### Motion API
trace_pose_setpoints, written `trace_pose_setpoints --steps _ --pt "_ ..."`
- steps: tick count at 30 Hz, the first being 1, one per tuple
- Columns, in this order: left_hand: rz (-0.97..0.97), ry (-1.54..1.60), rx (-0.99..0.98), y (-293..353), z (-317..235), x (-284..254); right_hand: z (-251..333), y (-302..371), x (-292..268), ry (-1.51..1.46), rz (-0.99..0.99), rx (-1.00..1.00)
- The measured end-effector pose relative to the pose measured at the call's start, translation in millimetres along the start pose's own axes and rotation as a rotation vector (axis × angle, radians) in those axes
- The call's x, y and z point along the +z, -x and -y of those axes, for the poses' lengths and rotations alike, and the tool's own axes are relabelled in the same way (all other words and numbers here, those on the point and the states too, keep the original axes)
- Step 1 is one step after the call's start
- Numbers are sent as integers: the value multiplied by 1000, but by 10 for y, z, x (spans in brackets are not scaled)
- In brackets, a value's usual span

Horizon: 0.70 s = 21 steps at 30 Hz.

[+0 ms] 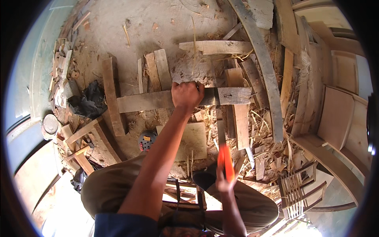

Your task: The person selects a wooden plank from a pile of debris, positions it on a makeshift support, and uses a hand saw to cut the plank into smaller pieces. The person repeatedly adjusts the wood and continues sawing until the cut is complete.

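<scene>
My left hand (pixel 187 94) is closed over a long weathered plank (pixel 146 101), its knuckles pressed on the top face. The plank lies crosswise over other timbers. My right hand (pixel 225 185) grips the orange handle of a handsaw (pixel 221 128); hand and handle are smeared by motion. The saw's narrow dark blade runs away from me and crosses the plank to the right of my left hand. A paler end of the plank sticks out past the blade. Whether the blade is down in a cut cannot be made out.
Under the plank stand a thick board (pixel 113 94) at left and an upright-running timber (pixel 240 126) at right. A long curved beam (pixel 262 63) lies further right. Shavings and offcuts cover the ground. A black plastic bag (pixel 89 100) is at left, a slatted wooden piece (pixel 294 193) at lower right.
</scene>
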State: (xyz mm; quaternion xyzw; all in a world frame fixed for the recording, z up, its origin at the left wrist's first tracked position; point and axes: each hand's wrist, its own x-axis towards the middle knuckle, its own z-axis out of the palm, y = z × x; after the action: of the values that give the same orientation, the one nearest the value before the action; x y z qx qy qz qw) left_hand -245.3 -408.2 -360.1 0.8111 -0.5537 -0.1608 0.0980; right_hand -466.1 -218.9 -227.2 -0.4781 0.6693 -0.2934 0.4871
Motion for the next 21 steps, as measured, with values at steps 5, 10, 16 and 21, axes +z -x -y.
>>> trace_pose_setpoints --steps 5,10,16,21 --pt "127 -2 -10 117 -71 30 81 -622 261 -15 94 167" --pt "24 -10 12 29 -6 -31 -49 274 -181 41 12 -155" --pt "115 -12 -24 35 -58 -37 188 -1037 462 168 186 30" --pt "20 -31 16 20 6 12 -727 437 -176 -374 93 218"
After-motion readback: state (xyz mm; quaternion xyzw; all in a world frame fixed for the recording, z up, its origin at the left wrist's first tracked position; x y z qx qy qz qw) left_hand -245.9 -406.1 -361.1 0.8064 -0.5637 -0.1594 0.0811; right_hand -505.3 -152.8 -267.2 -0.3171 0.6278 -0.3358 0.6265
